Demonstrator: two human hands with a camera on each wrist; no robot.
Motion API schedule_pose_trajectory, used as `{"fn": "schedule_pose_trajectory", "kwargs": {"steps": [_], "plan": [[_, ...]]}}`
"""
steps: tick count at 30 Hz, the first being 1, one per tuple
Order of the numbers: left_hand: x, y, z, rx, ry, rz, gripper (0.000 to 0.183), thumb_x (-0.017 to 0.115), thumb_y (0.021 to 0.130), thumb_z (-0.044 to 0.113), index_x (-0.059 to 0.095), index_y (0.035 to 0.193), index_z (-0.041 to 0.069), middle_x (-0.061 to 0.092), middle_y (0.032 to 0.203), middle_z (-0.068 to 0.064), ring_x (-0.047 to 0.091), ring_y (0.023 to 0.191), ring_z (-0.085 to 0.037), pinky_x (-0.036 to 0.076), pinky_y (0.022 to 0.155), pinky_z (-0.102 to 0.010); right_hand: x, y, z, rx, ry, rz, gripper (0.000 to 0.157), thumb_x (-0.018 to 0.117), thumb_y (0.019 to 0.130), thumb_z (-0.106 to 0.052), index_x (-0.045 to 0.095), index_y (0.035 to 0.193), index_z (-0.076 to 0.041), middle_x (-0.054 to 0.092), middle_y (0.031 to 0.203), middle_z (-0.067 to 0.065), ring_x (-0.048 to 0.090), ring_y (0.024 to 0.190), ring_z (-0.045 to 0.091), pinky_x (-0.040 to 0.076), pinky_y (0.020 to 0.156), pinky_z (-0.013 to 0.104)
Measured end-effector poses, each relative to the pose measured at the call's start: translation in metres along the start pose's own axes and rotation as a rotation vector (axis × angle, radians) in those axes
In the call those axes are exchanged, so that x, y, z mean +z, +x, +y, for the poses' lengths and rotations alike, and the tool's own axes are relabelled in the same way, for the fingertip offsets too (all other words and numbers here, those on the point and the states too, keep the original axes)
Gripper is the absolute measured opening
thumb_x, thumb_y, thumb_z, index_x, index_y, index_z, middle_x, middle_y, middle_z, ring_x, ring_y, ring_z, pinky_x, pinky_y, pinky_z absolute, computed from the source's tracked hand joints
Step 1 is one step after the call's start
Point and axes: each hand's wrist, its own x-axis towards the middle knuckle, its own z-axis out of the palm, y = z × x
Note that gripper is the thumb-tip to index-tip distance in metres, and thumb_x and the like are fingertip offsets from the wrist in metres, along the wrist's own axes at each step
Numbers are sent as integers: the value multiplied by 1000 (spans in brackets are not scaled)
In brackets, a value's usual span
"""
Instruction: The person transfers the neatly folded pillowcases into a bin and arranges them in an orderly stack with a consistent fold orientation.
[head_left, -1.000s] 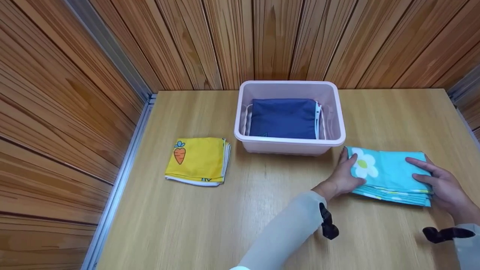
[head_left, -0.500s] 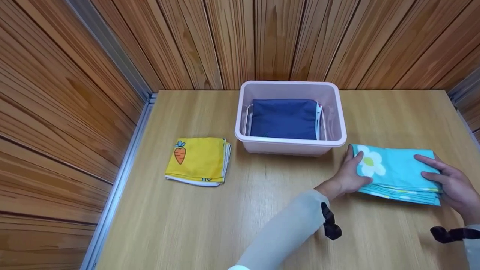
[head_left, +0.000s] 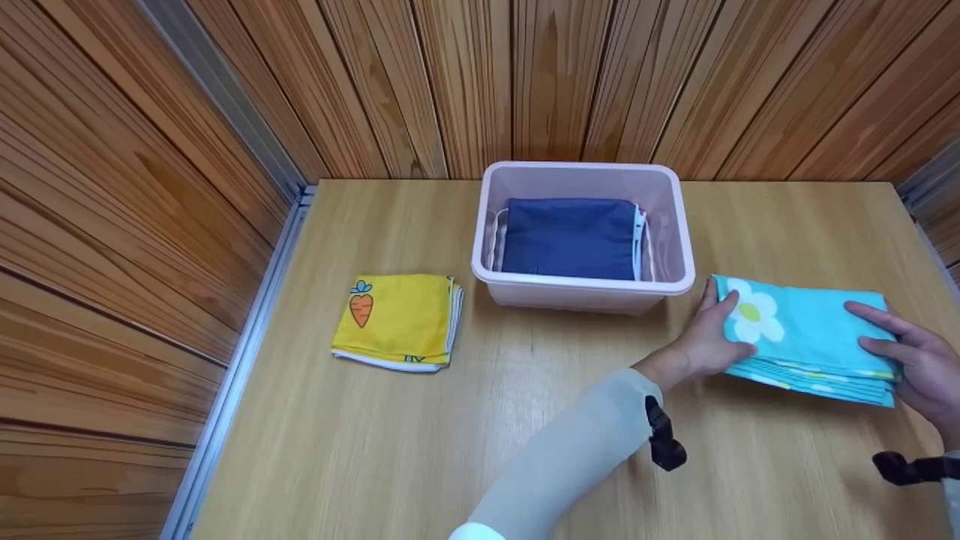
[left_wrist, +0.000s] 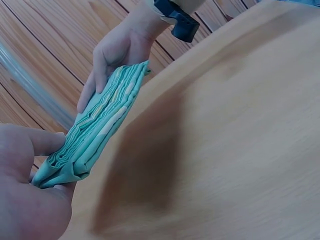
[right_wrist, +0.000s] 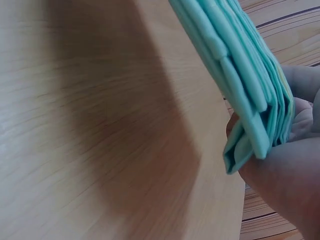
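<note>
A turquoise folded cloth (head_left: 817, 330) with a white flower print is held up at the table's right side. My left hand (head_left: 705, 334) grips its left end, thumb on top and fingers beneath. At the opposite end my right hand (head_left: 919, 360) holds it, fingers on the upper face. The left wrist view shows the cloth's layered edge (left_wrist: 102, 120) in the air, its shadow on the table below. Seen from the right wrist, the folded layers (right_wrist: 245, 75) are pinched within the right hand (right_wrist: 290, 175); fingers under the cloth are partly hidden.
A pale pink plastic bin (head_left: 581, 285) stands at the back centre, holding a folded navy cloth (head_left: 570, 236) among other folded fabric. Left of it lies a folded yellow cloth (head_left: 405, 315) with a carrot print. Wood-panelled walls (head_left: 472, 82) border the wooden table (head_left: 375, 465).
Both hands have carried the turquoise cloth to the right and slightly up in the head view, away from the bin. The bin and yellow cloth stay in place.
</note>
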Motion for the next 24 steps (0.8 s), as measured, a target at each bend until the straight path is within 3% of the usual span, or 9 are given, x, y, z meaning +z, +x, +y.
{"fn": "schedule_pose_trajectory", "kwargs": {"steps": [2, 4, 6, 8, 15, 17, 20, 22, 24], "plan": [[-1, 0, 4, -1, -4, 0, 79, 74, 94, 19, 33, 158, 39, 1, 167, 25, 15, 151, 1, 35, 112, -18, -1, 0, -2, 5, 22, 2, 50, 43, 110, -13, 35, 159, -22, -23, 163, -21, -30, 144, 2, -12, 118, 22], [-2, 0, 7, -9, -2, 8, 79, 75, 93, 19, 34, 158, 40, 1, 167, 26, 16, 151, 2, 36, 111, -18, -2, 0, -5, 6, 39, -3, 51, 43, 110, -12, 34, 159, -22, -24, 163, -21, -24, 146, 1, 11, 120, 18], [-4, -1, 10, -13, 1, 12, 80, 75, 93, 19, 34, 158, 40, 1, 167, 26, 16, 151, 2, 37, 110, -18, -4, 1, -7, 1, 56, -6, 51, 44, 109, -11, 35, 159, -21, -23, 164, -22, -17, 147, 1, 33, 107, 11], [-4, -1, 13, -14, 12, 18, 79, 75, 93, 20, 34, 158, 41, 1, 167, 26, 17, 150, 1, 37, 110, -18, -6, 2, -10, -4, 61, -7, 52, 45, 109, -10, 35, 159, -22, -23, 164, -22, -10, 148, 2, 43, 86, 7], [-10, -4, 20, 31, 19, 3, 78, 74, 94, 22, 33, 159, 37, 2, 168, 22, 17, 151, 0, 32, 113, -18, -11, 3, -17, -54, 74, -11, 52, 45, 108, -5, 39, 157, -21, -20, 164, -20, 8, 146, 8, 47, 80, 10], [-12, -5, 23, 40, 25, 3, 78, 74, 94, 22, 33, 159, 37, 3, 168, 22, 17, 151, 0, 33, 113, -18, -13, 4, -19, -60, 79, -21, 53, 44, 107, -3, 40, 157, -21, -20, 165, -18, 21, 138, 10, 48, 79, 12], [-14, -6, 28, 48, 23, 3, 78, 74, 94, 22, 32, 159, 38, 3, 168, 23, 17, 151, 0, 33, 112, -17, -16, 4, -24, -42, 91, -31, 53, 44, 107, -2, 43, 155, -23, -19, 165, -18, 39, 123, 2, 52, 77, 15], [-14, -8, 31, 47, 18, 6, 78, 74, 94, 22, 33, 159, 38, 3, 167, 24, 17, 151, 0, 35, 111, -17, -18, 5, -28, -17, 98, -30, 51, 47, 107, -4, 47, 153, -25, -19, 165, -19, 46, 104, -3, 53, 75, 17], [-15, -9, 33, 55, 19, 4, 78, 74, 95, 23, 32, 159, 38, 2, 167, 23, 16, 151, 0, 34, 112, -17, -21, 5, -32, 6, 112, -28, 49, 48, 107, -5, 50, 151, -26, -20, 164, -20, 53, 98, -4, 54, 74, 18]]}}
